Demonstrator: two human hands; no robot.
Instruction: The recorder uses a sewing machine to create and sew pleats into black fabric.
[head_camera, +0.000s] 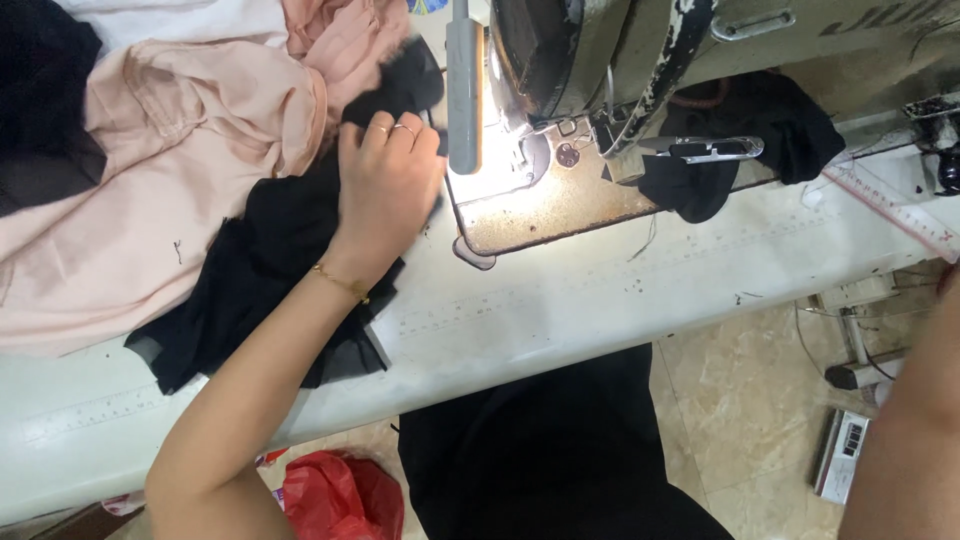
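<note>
Left hand (385, 185) pressing one black cloth (265, 265)

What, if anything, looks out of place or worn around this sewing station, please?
The sewing machine has chipped, flaking paint on its head. Black fabric under the left hand hangs over the table edge. A red plastic bag lies on the floor. Nothing looks spilled.

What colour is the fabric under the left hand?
Black fabric, sheer at its edges, under the left hand; head view.
</note>
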